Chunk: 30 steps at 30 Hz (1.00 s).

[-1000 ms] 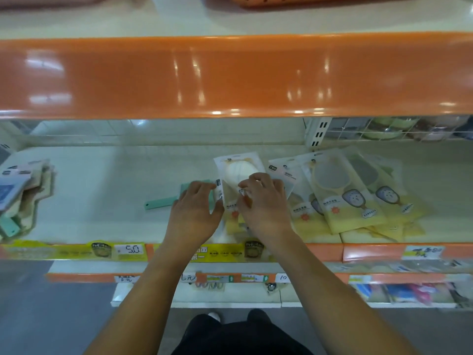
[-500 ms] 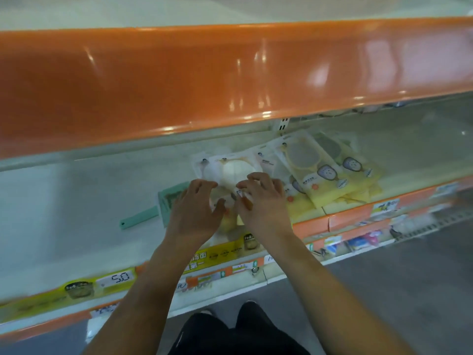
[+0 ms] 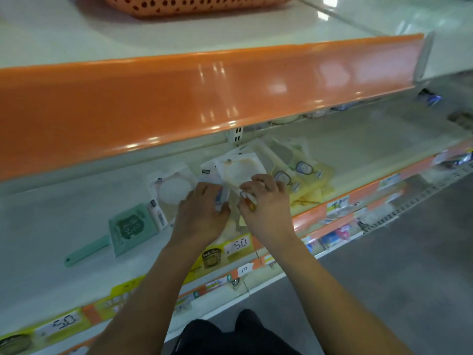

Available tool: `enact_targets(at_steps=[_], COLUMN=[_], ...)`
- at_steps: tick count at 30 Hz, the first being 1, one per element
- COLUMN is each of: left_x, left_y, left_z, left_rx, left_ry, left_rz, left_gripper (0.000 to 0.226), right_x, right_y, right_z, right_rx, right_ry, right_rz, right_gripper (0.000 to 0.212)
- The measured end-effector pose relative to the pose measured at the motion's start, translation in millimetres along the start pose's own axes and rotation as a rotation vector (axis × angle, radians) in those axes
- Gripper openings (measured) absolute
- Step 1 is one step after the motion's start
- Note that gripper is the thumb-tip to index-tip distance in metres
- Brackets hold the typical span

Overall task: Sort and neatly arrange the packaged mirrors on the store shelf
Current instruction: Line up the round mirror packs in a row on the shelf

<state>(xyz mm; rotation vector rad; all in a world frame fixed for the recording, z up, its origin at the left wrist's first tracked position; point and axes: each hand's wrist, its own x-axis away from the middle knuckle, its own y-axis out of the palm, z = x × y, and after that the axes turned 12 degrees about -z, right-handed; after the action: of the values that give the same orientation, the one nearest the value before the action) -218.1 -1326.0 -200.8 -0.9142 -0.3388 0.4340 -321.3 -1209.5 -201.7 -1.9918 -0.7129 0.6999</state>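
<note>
Mirrors in clear packets lie on the middle shelf (image 3: 64, 213), a pale surface under a wide orange shelf edge (image 3: 179, 98). Both hands are at a white mirror packet (image 3: 240, 170), which sits tilted near the centre of the shelf, its far end pointing toward the back. The left hand (image 3: 202, 216) lies palm down with fingers bent over the packet's near left corner, thumb angled toward the other hand. The right hand (image 3: 268, 203) is curled, fingertips and thumb pinching the packet's near edge by a small label. The two thumbs are close together but apart.

Just left of the hands lies another white packet (image 3: 174, 188) holding a round mirror, flat on the shelf. Further left is a green hand mirror (image 3: 130, 226) (square head, long handle pointing toward the shelf front), and its head touches or slightly overlaps that white packet. To the right of the hands a pile of yellow packets (image 3: 304, 180) fans out, overlapping one another, each with a small cartoon face printed on it; the right hand's knuckles are just beside the pile.

Price tags (image 3: 238, 244) run along the shelf front below the hands. An orange basket (image 3: 194, 6) with holes stands on the upper shelf.
</note>
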Motion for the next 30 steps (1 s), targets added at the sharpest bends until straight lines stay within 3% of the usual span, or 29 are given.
enact_targets(at_steps=[10, 17, 20, 24, 30], left_x=[-20, -20, -22, -23, -16], left_y=[7, 16, 21, 25, 23], left_z=[31, 31, 32, 33, 29], left_rx=[-0.059, -0.102, -0.117, -0.121, -0.119], left_ry=[-0.056, -0.120, -0.148, -0.170, -0.212], left_rz=[-0.026, -0.043, -0.048, -0.031, 0.040], left_gripper=[0.043, 0.041, 0.040, 0.041, 0.037], right_x=[-28, -34, -34, -36, -47], right_y=[-16, -3, 2, 4, -6], right_z=[52, 79, 83, 83, 65], right_rx=[-0.041, 0.017, 0.076, 0.104, -0.024], right_ry=[0.053, 0.155, 0.200, 0.165, 0.062], right_rz=[0.047, -0.061, -0.165, -0.162, -0.244], right_gripper=[0.037, 0.028, 0.037, 0.047, 0.044])
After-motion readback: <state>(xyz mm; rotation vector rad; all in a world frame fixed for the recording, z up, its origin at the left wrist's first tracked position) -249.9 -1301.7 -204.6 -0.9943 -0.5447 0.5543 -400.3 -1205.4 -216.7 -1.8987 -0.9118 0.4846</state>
